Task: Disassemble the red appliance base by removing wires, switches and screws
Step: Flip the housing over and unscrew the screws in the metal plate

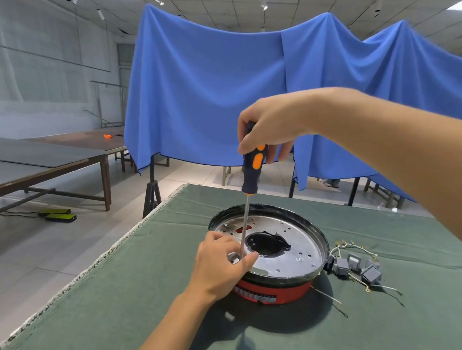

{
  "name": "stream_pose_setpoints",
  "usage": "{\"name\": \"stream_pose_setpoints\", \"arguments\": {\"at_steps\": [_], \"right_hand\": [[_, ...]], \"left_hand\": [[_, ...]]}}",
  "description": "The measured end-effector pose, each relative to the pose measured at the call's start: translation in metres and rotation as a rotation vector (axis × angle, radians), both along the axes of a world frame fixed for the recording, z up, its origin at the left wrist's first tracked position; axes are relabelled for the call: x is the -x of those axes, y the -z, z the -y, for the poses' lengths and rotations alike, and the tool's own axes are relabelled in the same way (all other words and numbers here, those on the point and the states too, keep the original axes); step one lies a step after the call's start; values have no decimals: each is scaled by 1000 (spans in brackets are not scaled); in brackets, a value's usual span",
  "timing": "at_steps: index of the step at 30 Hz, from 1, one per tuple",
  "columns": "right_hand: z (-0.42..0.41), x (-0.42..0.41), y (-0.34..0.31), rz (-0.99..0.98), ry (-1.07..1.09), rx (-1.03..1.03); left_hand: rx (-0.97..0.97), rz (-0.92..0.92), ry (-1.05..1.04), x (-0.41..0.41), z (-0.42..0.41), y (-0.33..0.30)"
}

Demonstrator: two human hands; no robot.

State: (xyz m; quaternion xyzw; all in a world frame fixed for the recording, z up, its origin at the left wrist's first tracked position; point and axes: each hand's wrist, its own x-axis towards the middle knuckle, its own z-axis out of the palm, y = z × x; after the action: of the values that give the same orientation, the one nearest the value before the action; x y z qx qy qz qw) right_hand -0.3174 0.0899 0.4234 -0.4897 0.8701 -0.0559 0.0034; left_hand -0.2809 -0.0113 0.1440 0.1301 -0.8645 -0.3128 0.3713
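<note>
while the right hand [267, 126] grips the screwdriver [252, 170] and the left hand [224, 259] pinches its shaft, the tip could slip off the screw if tilted.

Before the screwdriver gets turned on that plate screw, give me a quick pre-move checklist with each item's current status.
1. Right hand grips the screwdriver handle: ok.
2. Shaft close to upright over the metal plate: ok.
3. Left hand fingers steady the shaft near its tip: ok.
4. Tip seated in a screw head: cannot tell, fingers hide it.
5. Red appliance base sits flat on the green cloth: ok.
6. Removed switches and wires lie beside the base, apart from the tool: ok.
</note>
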Motion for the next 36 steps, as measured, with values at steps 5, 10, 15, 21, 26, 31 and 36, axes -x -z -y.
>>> {"name": "stream_pose_setpoints", "arguments": {"at_steps": [5,10,15,21,26,31,36], "right_hand": [[-4,-7,13,-650,253,-99],[9,-10,10,-558,133,-21],[6,-12,1,-196,4,-20],[8,-14,6,-273,83,-57],[12,-9,9,-454,114,31],[7,-9,0,-160,0,-22],[5,-15,4,-164,36,-10]], "left_hand": [[-24,-5,0,-2,-2,0],[-29,24,12,-3,-1,-1],[-45,19,20,-3,0,-1],[-55,27,23,-4,-1,-2],[-52,22,23,-3,1,0],[-42,39,14,-2,0,0],[-60,53,12,-3,0,-1]]}}
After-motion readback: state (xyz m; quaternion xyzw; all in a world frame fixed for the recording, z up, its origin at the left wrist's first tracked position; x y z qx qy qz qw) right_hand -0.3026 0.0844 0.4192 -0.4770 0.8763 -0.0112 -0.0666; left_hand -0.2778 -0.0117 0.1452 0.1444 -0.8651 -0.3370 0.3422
